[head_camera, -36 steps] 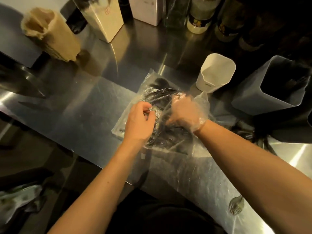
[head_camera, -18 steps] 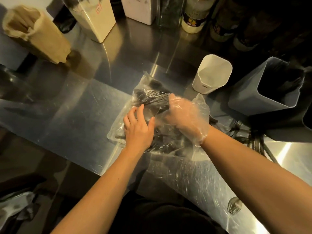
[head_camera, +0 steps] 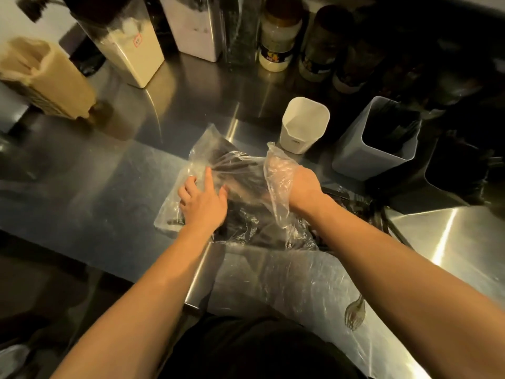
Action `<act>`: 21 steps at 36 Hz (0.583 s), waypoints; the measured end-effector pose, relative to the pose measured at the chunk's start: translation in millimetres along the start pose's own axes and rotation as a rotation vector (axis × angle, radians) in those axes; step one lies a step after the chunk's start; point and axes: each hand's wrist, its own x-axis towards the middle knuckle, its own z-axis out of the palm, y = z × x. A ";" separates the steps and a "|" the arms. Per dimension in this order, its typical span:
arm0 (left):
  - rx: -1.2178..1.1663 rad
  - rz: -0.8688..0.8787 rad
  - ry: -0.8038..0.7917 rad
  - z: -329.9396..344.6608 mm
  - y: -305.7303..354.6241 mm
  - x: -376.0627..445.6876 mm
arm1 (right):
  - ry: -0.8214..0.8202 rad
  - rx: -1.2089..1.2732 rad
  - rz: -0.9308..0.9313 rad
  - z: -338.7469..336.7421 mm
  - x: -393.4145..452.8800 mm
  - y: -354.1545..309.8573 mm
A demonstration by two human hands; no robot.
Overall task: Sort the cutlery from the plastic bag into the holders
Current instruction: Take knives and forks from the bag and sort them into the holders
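Mid-frame, on the brushed stainless-steel bench [head_camera: 90,187], we find the crumpled clear plastic bag [head_camera: 207,149] holding a bundle of dark cutlery [head_camera: 240,170]; pieces cannot be told apart through the film. Our left hand [head_camera: 202,199] lies on the bag's left part, fingers spread and fairly straight, pressing it down. Our right hand [head_camera: 284,176] is inside the bag's mouth, veiled by plastic; whether its fingers grasp anything we cannot tell. The small white plastic holder [head_camera: 303,127] stands just beyond the bag, upper centre; the tall grey square holder [head_camera: 382,138] to its right already shows dark handles inside. More dark cutlery [head_camera: 388,217] lies loose on the bench at right. We judge the film thin, limp and slippery, likely to cling and snag on tines, the cutlery light and stiff. Best take hold of the handles as a bunch and keep the bag pinned flat while drawing out.
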 end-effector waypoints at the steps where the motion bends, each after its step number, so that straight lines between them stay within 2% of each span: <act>1: -0.002 -0.003 -0.014 -1.5 0.6 0.5 | 0.039 0.002 0.021 -2.4 -4.7 -0.5; 10: -0.084 -0.074 -0.110 -19.6 5.6 6.6 | 0.272 0.147 -0.025 -7.4 -36.2 10.1; 15: -0.150 -0.161 -0.134 -36.4 18.6 13.0 | 0.324 0.144 -0.001 -7.7 -47.6 26.2; 17: -0.139 -0.128 -0.091 -45.9 27.8 8.7 | 0.331 0.183 0.021 -9.8 -53.4 34.1; 21: -0.304 -0.033 0.114 -60.9 51.1 -3.8 | 0.343 0.251 0.068 -11.8 -64.2 50.3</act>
